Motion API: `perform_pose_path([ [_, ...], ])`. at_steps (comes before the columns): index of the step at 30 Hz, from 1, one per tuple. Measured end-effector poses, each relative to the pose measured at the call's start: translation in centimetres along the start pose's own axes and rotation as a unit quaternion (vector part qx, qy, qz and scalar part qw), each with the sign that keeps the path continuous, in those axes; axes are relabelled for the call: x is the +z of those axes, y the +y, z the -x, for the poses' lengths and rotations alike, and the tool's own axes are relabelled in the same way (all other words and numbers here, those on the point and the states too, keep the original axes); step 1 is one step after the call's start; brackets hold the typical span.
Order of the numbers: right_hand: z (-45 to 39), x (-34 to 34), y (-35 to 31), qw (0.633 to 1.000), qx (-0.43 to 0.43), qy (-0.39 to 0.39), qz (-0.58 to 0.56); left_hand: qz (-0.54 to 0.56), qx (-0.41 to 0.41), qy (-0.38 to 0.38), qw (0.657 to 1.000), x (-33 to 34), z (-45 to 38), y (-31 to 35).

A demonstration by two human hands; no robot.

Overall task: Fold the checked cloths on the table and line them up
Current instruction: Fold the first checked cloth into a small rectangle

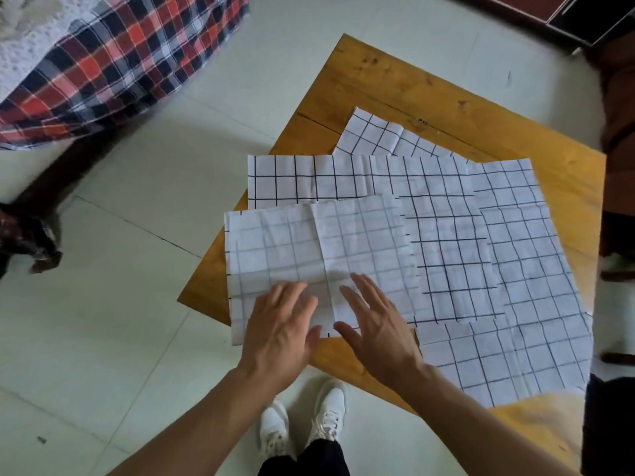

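Several white cloths with dark grid lines lie overlapping on a wooden table (395,80). The nearest cloth (309,249) shows its pale reverse side and hangs a little over the table's left edge. My left hand (281,331) and my right hand (374,328) lie flat on its near edge, fingers spread, holding nothing. A second cloth (429,218) lies under it toward the back. A third cloth (536,297) spreads to the right, and a fourth cloth (371,135) peeks out at the back.
The table stands on a pale tiled floor (120,286). A bed with a red, navy and white plaid cover (113,63) is at the upper left. Dark furniture (615,132) borders the right side. My white shoes (302,424) are below the table's near edge.
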State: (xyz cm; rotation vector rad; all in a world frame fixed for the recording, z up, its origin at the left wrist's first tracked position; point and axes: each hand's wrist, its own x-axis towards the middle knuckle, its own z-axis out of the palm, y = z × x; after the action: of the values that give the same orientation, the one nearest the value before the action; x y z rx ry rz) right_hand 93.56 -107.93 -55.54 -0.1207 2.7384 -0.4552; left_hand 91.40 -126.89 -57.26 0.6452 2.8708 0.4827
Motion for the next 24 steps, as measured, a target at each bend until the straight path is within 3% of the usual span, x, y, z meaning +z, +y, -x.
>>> perform_pose_path([
  [6,-1.3,3.4,0.3,0.997,-0.042,-0.013,0.058,-0.01,0.042,-0.006,0.999,3.0,-0.7,0.7],
  [24,1.5,2.0,7.3,0.997,0.073,0.009,0.034,-0.079,0.055,-0.053,0.994,0.4,2.2,-6.5],
])
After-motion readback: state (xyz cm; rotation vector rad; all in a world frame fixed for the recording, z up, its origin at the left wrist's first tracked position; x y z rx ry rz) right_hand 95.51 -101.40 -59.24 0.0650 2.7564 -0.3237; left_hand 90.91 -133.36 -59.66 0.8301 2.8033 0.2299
